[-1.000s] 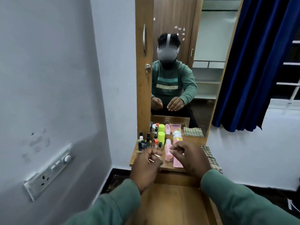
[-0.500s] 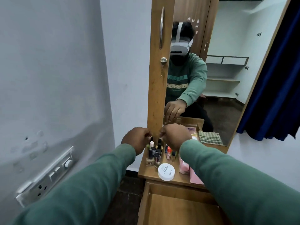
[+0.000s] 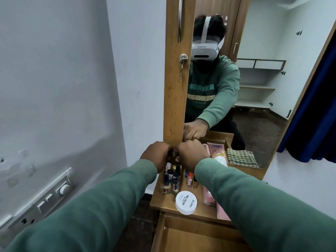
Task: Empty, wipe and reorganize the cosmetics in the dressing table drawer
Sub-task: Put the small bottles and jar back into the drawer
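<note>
My left hand point(image 3: 156, 155) and my right hand point(image 3: 192, 153) meet at the back left of the dressing table top point(image 3: 163, 202), just above a cluster of several nail polish bottles point(image 3: 172, 180). Both hands have their fingers curled downward. A small dark item shows between them, pinched by my left hand. My right fingertips are hidden behind the back of the hand. A white round jar labelled nail polish point(image 3: 186, 204) lies near the front edge. Below it the wooden drawer point(image 3: 181, 237) stands pulled out, its visible floor bare.
A small orange-capped bottle point(image 3: 190, 179) and pink tubes or pouches point(image 3: 209, 197) lie beside my right sleeve. The mirror point(image 3: 254, 79) rises behind, showing a checked cloth. A narrow cabinet door with a key point(image 3: 182, 59) stands left of it. A wall switchboard point(image 3: 45, 202) is at left, a blue curtain point(image 3: 318, 106) at right.
My head has moved closer and leftward. Both hands went from the middle of the top to the back left, over the nail polish bottles, and now sit closer together.
</note>
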